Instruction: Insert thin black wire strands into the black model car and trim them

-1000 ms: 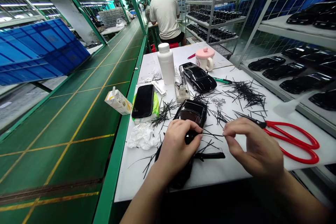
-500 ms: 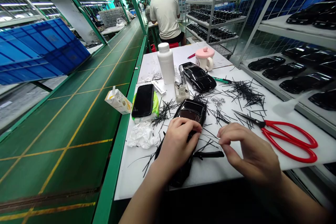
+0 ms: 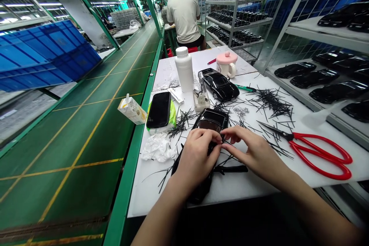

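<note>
A black toy car body point(image 3: 211, 121) lies lengthwise on the white worktable point(image 3: 259, 184) in front of me. My left hand point(image 3: 196, 157) lies over its middle, fingers curled and pressing on it. My right hand point(image 3: 253, 153) has its fingertips pinched together at the car's right side, touching the left fingertips; earlier it pinched a thin black strip, hidden now. Many thin black strips point(image 3: 271, 100) lie scattered over the table.
Red-handled scissors point(image 3: 319, 150) lie right. Beyond the car: a finished black toy car point(image 3: 219, 84), white bottle point(image 3: 184, 69), pink cup point(image 3: 226, 63), phone point(image 3: 158, 109), juice carton point(image 3: 132, 109), crumpled tissue point(image 3: 157, 148). Green conveyor point(image 3: 86, 123) left, racks of car bodies point(image 3: 331, 84) right. A person point(image 3: 183, 11) stands ahead.
My right hand has moved left from open table space to the car's side, meeting my left fingertips. My left hand has stayed on the car.
</note>
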A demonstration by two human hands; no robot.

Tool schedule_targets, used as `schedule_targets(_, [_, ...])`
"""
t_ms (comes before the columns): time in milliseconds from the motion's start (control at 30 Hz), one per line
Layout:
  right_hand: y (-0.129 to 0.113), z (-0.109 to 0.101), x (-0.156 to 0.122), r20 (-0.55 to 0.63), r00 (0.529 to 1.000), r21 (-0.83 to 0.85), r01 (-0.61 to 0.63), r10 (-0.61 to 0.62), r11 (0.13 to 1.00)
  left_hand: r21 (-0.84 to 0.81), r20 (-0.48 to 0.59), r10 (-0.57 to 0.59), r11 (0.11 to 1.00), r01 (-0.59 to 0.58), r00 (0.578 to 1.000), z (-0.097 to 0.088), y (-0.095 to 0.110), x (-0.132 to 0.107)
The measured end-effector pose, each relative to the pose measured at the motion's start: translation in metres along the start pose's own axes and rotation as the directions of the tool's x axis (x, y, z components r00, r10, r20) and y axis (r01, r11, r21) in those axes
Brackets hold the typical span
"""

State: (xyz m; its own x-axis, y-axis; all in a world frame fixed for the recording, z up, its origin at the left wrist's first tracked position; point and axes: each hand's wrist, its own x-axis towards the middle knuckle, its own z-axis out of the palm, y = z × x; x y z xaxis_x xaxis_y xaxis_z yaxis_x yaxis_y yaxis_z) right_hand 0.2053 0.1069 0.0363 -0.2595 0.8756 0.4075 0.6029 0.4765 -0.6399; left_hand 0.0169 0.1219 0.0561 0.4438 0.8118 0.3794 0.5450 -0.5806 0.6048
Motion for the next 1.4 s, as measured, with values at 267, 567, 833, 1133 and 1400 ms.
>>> schedule_targets(267, [-0.001, -0.003, 0.000, 0.031, 1.000, 0.053, -0.002, 0.000, 0.999, 0.011, -0.007, 0.015, 1.000, -0.015, 1.000, 0.001, -0.001, -0.001])
schedule_targets(567, [0.004, 0.001, -0.005, -0.067, 0.997, 0.063, -0.040, 0.044, 0.997, 0.014, -0.003, 0.015, 1.000, -0.015, 1.000, 0.001, 0.000, -0.001])
schedule_targets(833, [0.011, 0.002, -0.007, -0.119, 0.987, 0.114, -0.097, 0.111, 0.989, -0.003, -0.008, 0.006, 1.000, -0.006, 1.000, 0.002, -0.002, -0.001])
schedule_targets(1133, [0.006, 0.009, -0.006, -0.073, 0.997, 0.060, -0.001, 0.006, 0.998, 0.002, 0.002, 0.011, 1.000, -0.011, 1.000, 0.004, -0.004, -0.001])
schedule_targets(1400, [0.004, 0.008, -0.007, -0.092, 0.996, 0.034, 0.018, -0.015, 0.999, -0.021, 0.017, 0.003, 1.000, -0.002, 1.000, 0.004, -0.004, 0.000])
